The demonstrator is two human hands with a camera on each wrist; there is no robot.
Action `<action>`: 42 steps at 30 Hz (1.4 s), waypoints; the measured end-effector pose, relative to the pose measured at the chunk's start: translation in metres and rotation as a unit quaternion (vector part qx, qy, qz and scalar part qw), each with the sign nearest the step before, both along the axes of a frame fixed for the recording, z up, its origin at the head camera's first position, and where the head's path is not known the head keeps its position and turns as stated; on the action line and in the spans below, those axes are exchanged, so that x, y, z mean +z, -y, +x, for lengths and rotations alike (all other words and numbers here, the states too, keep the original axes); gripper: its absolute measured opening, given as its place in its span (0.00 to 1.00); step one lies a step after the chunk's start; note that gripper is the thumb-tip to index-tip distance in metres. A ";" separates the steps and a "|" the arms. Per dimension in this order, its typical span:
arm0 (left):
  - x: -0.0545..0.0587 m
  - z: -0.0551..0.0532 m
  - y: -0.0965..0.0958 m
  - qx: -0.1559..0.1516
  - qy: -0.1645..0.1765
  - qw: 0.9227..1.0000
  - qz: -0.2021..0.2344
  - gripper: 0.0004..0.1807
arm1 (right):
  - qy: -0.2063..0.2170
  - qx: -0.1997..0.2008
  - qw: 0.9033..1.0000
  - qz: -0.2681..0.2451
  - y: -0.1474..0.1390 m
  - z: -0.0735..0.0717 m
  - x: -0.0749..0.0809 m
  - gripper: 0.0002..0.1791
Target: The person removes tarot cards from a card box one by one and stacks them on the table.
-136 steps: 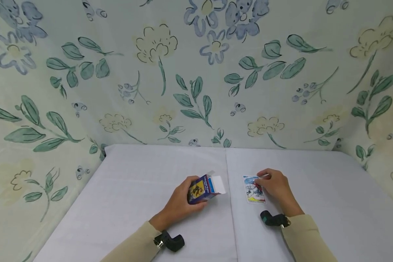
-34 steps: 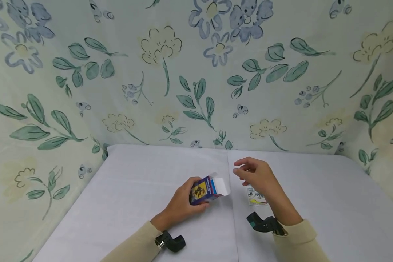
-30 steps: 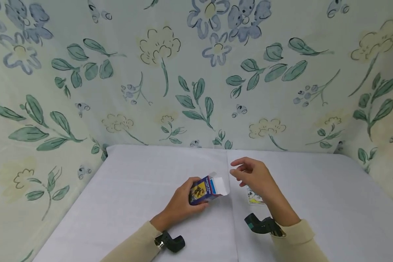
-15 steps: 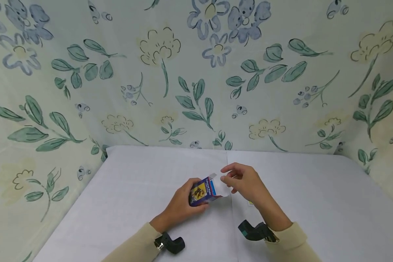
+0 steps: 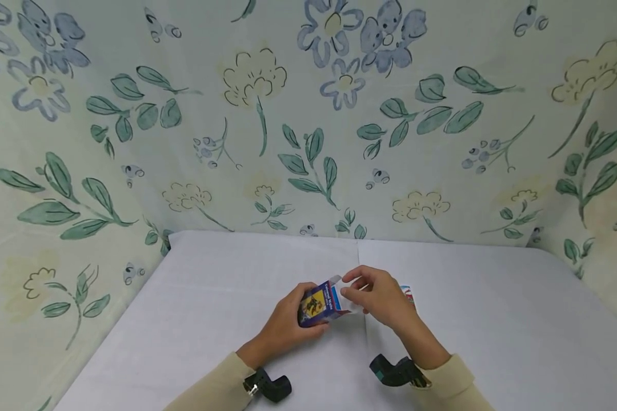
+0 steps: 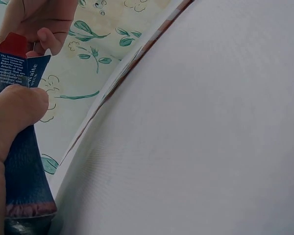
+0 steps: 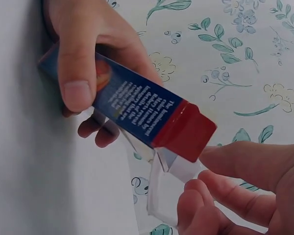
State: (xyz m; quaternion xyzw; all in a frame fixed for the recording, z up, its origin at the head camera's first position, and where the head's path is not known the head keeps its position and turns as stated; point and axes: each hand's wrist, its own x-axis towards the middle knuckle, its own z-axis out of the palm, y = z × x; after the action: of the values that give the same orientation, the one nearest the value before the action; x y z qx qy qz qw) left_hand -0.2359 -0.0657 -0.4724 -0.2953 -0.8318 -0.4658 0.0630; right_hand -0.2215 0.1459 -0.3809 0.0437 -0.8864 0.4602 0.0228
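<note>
A blue card box point(image 5: 315, 305) with a yellow picture on its front is tilted in my left hand point(image 5: 283, 326), which grips it round the sides. Its open end faces right, with a white flap folded out; the right wrist view shows a red side flap point(image 7: 186, 132). At that open end is my right hand point(image 5: 380, 294), thumb and fingers bent slightly with a gap between them. The right thumb is close to the red flap; whether it touches cannot be seen. Mostly hidden behind the right hand, a colourful picture card point(image 5: 407, 293) lies on the table.
A white cloth point(image 5: 226, 274) with a seam down the middle covers the table. Floral fabric point(image 5: 308, 131) hangs behind the table and along both sides. A black wrist camera point(image 5: 273, 388) is worn on the left wrist, and another black camera point(image 5: 391, 371) on the right.
My right hand has let go of the picture card and moved left to the box's open end. My left hand keeps the box in nearly the same place.
</note>
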 end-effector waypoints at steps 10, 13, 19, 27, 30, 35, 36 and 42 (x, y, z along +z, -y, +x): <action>-0.002 -0.001 0.000 -0.004 0.000 1.000 0.004 0.39 | 0.012 0.000 1.000 0.005 0.000 -0.003 -0.006 0.11; -0.002 -0.001 -0.001 -0.006 -0.001 1.000 0.007 0.39 | 0.020 0.001 1.000 0.007 0.000 -0.002 -0.006 0.12; -0.004 -0.001 -0.001 -0.008 -0.012 1.000 0.003 0.39 | 0.031 0.002 1.000 0.003 0.001 -0.001 -0.008 0.12; -0.005 -0.002 0.002 -0.014 -0.021 1.000 0.011 0.38 | 0.037 0.017 0.999 0.002 0.005 -0.001 -0.012 0.14; -0.004 -0.002 0.002 -0.013 -0.020 1.000 0.012 0.38 | 0.033 0.018 0.999 0.004 0.007 -0.001 -0.013 0.16; -0.003 -0.003 0.002 -0.014 -0.017 1.000 0.010 0.38 | 0.033 0.019 0.999 0.003 0.008 0.000 -0.013 0.15; -0.003 -0.003 0.002 -0.013 -0.017 1.000 0.011 0.38 | 0.032 0.020 0.999 0.002 0.008 -0.001 -0.013 0.15; -0.001 -0.004 0.000 -0.004 -0.014 1.000 0.012 0.39 | 0.027 0.020 0.999 0.004 0.011 -0.001 -0.013 0.15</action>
State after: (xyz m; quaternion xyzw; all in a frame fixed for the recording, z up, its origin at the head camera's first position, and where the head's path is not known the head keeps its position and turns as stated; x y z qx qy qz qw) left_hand -0.2395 -0.0660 -0.4737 -0.3045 -0.8239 -0.4719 0.0760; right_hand -0.2221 0.1353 -0.3937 0.0492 -0.8874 0.4583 -0.0102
